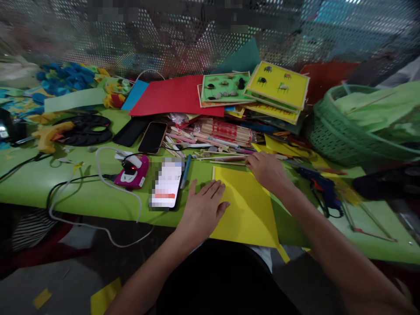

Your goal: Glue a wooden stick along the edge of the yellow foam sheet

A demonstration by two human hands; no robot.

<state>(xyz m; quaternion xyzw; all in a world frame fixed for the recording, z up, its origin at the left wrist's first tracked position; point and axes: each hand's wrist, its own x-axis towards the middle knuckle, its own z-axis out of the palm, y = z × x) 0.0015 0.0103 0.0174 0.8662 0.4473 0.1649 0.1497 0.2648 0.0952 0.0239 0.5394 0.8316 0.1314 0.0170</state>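
A yellow sheet of paper (246, 210) lies at the front edge of the green table, its lower part reaching over the edge. My left hand (204, 212) rests palm down on its left side, fingers stretched and thumb apart. At the sheet's top edge is my right hand (267, 171), with fingers bent and close together. Its fingertips meet the ends of some thin wooden sticks (226, 162); what they pinch, if anything, is hidden. Left of my left hand lie a lit phone (166, 183) and a teal pen (186, 171).
A magenta power socket (133, 173) with trailing cables sits left. Behind are a dark phone (153, 137), bundled sticks (226, 132), red paper (173, 96) and framed pictures (278, 85). To the right are a blue glue gun (323, 188) and a green basket (341, 131).
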